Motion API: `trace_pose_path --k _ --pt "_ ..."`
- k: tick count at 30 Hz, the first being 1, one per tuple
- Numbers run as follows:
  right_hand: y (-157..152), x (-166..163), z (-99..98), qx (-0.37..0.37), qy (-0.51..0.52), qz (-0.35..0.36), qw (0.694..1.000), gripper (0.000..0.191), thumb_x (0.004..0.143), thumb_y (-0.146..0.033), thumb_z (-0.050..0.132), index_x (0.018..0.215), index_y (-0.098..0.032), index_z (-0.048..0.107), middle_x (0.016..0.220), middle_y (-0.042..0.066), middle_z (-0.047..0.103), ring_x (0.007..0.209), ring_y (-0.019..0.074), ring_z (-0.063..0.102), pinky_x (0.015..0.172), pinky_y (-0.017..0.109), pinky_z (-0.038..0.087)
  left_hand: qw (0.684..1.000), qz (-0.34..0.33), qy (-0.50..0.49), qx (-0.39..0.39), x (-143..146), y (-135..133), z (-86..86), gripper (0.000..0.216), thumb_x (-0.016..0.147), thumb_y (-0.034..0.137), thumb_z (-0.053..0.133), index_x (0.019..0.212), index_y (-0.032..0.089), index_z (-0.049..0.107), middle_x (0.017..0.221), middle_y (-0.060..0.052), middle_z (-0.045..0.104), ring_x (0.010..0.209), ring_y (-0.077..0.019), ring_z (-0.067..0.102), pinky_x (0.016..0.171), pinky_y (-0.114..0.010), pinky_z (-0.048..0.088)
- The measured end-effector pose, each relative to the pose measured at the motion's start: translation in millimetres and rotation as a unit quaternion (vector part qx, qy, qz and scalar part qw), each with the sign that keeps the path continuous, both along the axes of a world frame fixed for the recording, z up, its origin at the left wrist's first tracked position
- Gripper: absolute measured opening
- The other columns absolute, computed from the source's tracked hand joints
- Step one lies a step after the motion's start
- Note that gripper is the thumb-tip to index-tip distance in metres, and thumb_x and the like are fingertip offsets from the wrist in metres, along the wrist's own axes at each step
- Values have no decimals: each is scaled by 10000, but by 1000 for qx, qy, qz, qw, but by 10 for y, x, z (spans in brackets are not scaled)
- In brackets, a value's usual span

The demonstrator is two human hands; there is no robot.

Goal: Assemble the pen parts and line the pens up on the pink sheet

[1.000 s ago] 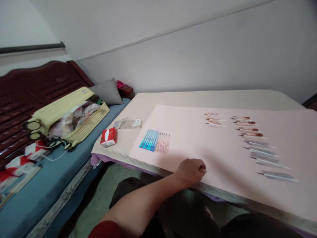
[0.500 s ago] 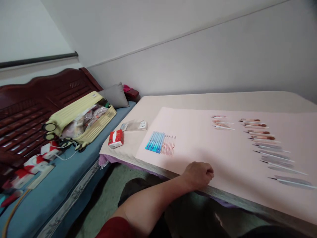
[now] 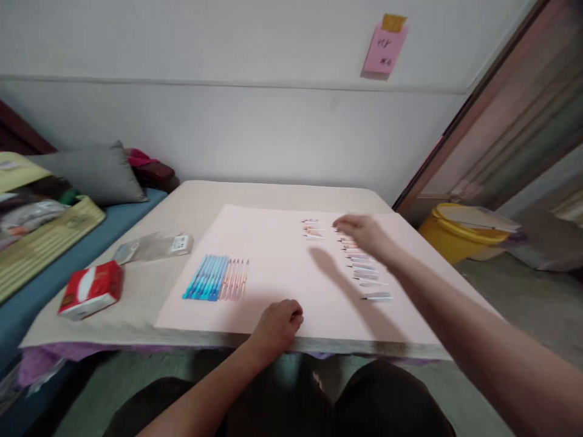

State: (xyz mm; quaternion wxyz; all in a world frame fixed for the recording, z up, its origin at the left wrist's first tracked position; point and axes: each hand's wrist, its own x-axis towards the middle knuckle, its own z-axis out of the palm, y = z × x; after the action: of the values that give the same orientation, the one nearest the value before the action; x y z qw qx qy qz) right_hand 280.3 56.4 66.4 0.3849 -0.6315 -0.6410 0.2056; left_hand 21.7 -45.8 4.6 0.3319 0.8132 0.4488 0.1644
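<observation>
My left hand [image 3: 277,326] rests at the table's front edge, fingers curled in a loose fist with nothing seen in them. Over the far end of a column of pens [image 3: 367,267] hovers my right hand [image 3: 359,231], bent fingers drawn together; anything between the fingertips is hidden. These pens have pointed tips facing left, some with brownish barrels, nearer ones greyish. A smaller pen group [image 3: 313,230] lies just left of my right hand. Left of my left hand, blue pens [image 3: 207,277] form a tight row beside pinkish clear pens [image 3: 234,280]. All lie on a pale pink sheet [image 3: 277,267].
A red tissue pack [image 3: 93,289] and clear plastic packaging [image 3: 152,247] occupy the table's left side. Further left are a bed with a grey pillow [image 3: 98,174] and an open yellow suitcase [image 3: 64,229]. A yellow bucket [image 3: 449,237] stands beyond the table's right side.
The view has swung right. My right arm now reaches across the table to the far pens. My left hand stays curled at the front edge.
</observation>
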Motion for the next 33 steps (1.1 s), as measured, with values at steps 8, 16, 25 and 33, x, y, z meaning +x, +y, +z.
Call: trace_pose_path --k 8,16,25,33 --pt "529 110 -983 -121 -304 -19 945 330 857 -141 462 1159 -143 596 1173 125 603 1032 214 560 830 273 413 999 11 11 -44 -10 94 44 217 827 228 423 878 186 629 856 -41 645 767 -169 575 699 -278 383" --pt "1012 118 -1134 -108 -371 -20 922 337 828 -159 458 1132 -168 604 1242 130 522 1107 250 454 835 293 377 994 5 33 -101 53 130 -29 226 833 205 402 923 198 609 937 -43 639 827 -180 586 737 -295 380" --pt "1282 139 -1193 -125 -397 11 909 284 769 -170 508 1033 -158 613 1068 120 610 986 242 496 780 296 359 992 9 31 -121 68 176 -31 242 833 192 398 957 202 606 963 -46 637 860 -186 591 772 -302 391" --pt "1277 135 -1200 -166 -398 15 902 218 795 -186 485 950 -173 637 1057 103 608 902 205 547 665 249 356 995 5 22 -95 63 169 -58 230 830 188 410 954 202 604 949 -39 634 834 -175 588 757 -294 384"
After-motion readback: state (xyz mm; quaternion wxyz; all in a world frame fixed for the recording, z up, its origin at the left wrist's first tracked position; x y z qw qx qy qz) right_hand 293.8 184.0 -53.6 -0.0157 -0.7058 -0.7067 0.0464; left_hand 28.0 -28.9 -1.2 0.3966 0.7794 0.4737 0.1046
